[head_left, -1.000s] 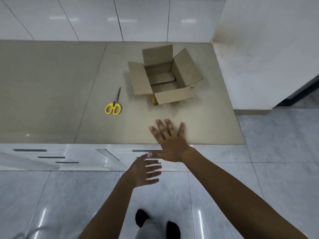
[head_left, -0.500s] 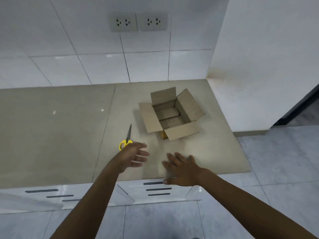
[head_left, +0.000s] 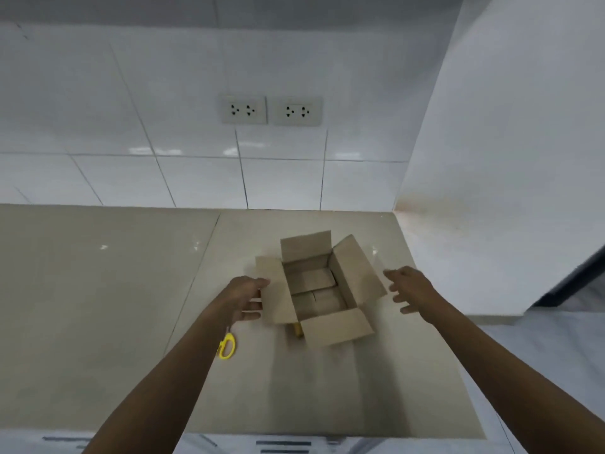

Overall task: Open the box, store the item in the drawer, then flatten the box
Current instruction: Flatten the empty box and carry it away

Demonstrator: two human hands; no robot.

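Far left, the beige countertop (head_left: 98,322) runs bare up to a seam line, with white wall tiles (head_left: 114,178) behind it at twelve o'clock. Along the bottom edge, dark slots of the drawer fronts (head_left: 283,445) show just under the counter lip.

A pair of yellow-handled scissors (head_left: 227,345) lies on the counter at about eight o'clock from the box, partly hidden under the left forearm (only the handle loops show clearly).

The left hand (head_left: 247,299) reaches in at the box's nine o'clock side, fingers spread and loosely curled, holding nothing; its fingertips sit right at the outer face of the left flap, and whether they actually touch it cannot be told through the blur.

The cardboard box (head_left: 317,286) stands on the counter near the middle of the view, all four top flaps folded outward. Inside, only the brown bottom flaps are visible. A small yellowish strip shows at its near corner, at roughly seven o'clock, too small to identify.

Above, at twelve o'clock on the wall, two double power sockets (head_left: 271,110) sit side by side.

The right hand (head_left: 409,288) hovers at the box's three o'clock, fingers open and slightly bent, empty, just beside the right flap but apart from it.

At the far right a plain white wall panel (head_left: 510,158) meets the counter's end.
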